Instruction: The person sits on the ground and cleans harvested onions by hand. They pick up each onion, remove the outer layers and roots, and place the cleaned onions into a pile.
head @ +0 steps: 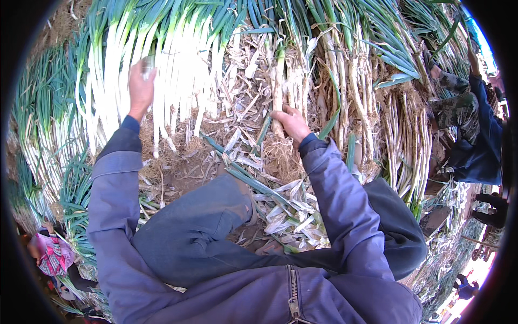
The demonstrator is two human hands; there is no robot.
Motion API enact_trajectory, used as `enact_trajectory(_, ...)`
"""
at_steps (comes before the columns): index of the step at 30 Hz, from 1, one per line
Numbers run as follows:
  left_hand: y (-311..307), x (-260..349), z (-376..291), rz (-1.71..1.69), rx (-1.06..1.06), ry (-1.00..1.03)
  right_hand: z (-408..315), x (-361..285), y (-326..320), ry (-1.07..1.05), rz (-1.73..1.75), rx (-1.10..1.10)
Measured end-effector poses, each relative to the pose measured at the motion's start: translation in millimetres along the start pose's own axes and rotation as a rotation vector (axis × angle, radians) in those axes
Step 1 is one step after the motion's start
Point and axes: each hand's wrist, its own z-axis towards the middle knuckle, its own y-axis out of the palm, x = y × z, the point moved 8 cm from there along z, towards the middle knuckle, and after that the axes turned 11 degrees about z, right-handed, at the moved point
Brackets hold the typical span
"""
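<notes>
My right hand grips the lower stalk of an unpeeled green onion, its brown outer skin still on. Tangled roots hang below that hand. To the left, my left hand is over a row of peeled white green onions, thumb and fingers apart. Its fingertips are blurred, and I see no stalk held in it. More unpeeled green onions lie right of my right hand, with dry skins clinging to them.
Stripped leaves and skins litter the soil between my legs. Bundled green onions lie at the right, close to a seated person in camouflage trousers. Further piles cover the left side. Another person is at lower left.
</notes>
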Motion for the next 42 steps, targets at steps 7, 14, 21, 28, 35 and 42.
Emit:
enact_trajectory(7, 77.1, 201.1, -60.7, -1.144, -0.843, -0.587, -198.9, -106.9, 47.6, -0.062, -0.246, -0.475)
enact_trajectory(14, 68.4, 231.0, -43.3, -1.294, -0.803, -0.575, -298.5, -15.2, 0.4, -0.118, -0.662, -0.466)
enact_trajectory(21, -7.5, 297.0, -73.8, -1.336, -0.873, -0.377, -209.0, -38.9, -25.6, -0.349, -0.271, -0.271)
enact_trajectory(28, -40.7, 302.2, -95.5, -0.941, -0.455, -0.282, -213.3, -184.2, 49.9, -1.179, -0.91, 0.32)
enact_trajectory(35, -32.7, 283.0, -109.7, -0.741, -0.389, -0.267, -193.4, -152.1, 53.9, -1.066, -0.896, 0.364)
enact_trajectory(42, -15.9, 287.2, -122.6, -0.615, -0.5, -0.221, -183.8, -111.5, 39.7, -1.079, -0.886, 0.28)
